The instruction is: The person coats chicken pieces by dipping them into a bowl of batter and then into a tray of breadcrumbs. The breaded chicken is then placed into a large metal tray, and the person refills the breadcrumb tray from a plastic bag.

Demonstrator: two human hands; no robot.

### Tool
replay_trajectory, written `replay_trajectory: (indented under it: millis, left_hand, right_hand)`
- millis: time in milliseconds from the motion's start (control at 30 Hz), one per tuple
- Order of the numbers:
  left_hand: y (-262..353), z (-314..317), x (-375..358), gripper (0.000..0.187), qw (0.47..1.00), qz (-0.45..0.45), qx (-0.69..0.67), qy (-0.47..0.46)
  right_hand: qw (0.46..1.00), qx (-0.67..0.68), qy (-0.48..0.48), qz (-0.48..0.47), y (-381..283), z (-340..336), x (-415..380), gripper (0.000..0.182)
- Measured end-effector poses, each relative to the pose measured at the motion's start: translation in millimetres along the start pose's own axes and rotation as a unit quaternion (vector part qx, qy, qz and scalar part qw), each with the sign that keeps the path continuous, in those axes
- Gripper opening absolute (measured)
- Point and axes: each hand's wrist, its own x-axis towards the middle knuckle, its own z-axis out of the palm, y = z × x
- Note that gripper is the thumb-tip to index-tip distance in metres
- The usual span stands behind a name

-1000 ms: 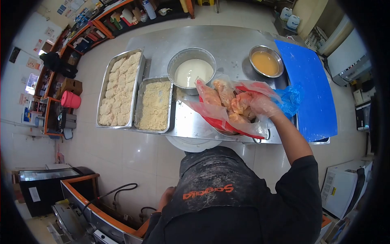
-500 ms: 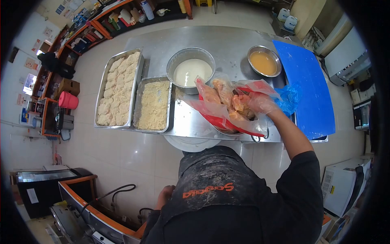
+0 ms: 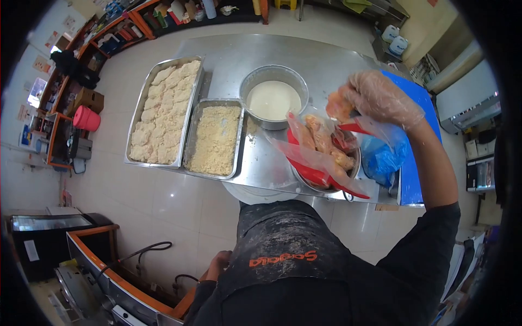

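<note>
My right hand, in a clear plastic glove, is closed on a piece of raw chicken, raised above the table. Below it, more chicken pieces lie in a red and clear plastic bag set in a round metal bowl. Left of the bag stands a round pan of white batter. My left hand hangs by my waist, away from the table; its fingers are mostly hidden.
On the left of the steel table are a shallow tray of pale crumbly coating and a large tray of coated pieces. A blue plastic bag and a blue board lie at the right. A white round lid shows under the front edge.
My right hand has risen out of the bag with a chicken piece and moved up and right. It now covers the bowl of yellow liquid. My left hand stays by my waist.
</note>
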Motion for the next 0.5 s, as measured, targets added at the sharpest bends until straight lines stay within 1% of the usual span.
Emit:
replay_trajectory:
  millis: [67, 100, 167, 233, 267, 300, 367, 467, 500]
  left_hand:
    - [3.1, -8.6, 4.5, 0.033, 1.000, -0.011, -0.018, -0.005]
    - [3.3, -14.7, 6.6, 0.033, 0.999, -0.017, -0.029, -0.007]
    - [2.4, -25.3, 12.4, 0.033, 0.998, -0.030, -0.059, -0.010]
    - [3.7, -39.7, 16.4, 0.032, 0.992, -0.062, -0.112, -0.009]
    - [6.7, -45.2, 10.4, 0.033, 0.982, -0.097, -0.164, -0.001]
    - [16.4, -54.4, -3.3, 0.034, 0.980, -0.098, -0.173, 0.014]
    - [35.0, -75.7, -30.4, 0.035, 0.975, -0.105, -0.189, 0.042]
    - [9.5, -97.2, -22.5, 0.036, 0.971, -0.094, -0.217, 0.036]
    - [0.0, -102.2, -19.4, 0.035, 0.974, -0.095, -0.202, 0.035]
  right_hand:
    - [0.998, 0.057, 0.029, -0.020, -17.2, -1.4, 34.6, 0.022]
    - [0.998, 0.046, 0.023, -0.032, -20.6, 7.0, 56.4, 0.022]
    - [0.998, 0.025, 0.009, -0.055, -21.7, 47.2, 106.0, 0.022]
    - [0.994, 0.073, -0.022, -0.072, -29.3, 89.0, 148.9, 0.024]
    - [0.997, 0.064, -0.026, -0.043, -34.3, 110.2, 168.3, 0.024]
    - [0.998, 0.054, -0.030, -0.014, -36.9, 132.0, 187.5, 0.024]
    - [0.997, 0.013, -0.074, 0.012, -17.3, 182.6, 222.7, 0.024]
    - [0.990, -0.053, -0.114, 0.065, 30.0, 260.8, 249.3, 0.025]
    - [0.986, -0.074, -0.125, 0.084, 37.4, 276.1, 251.1, 0.025]
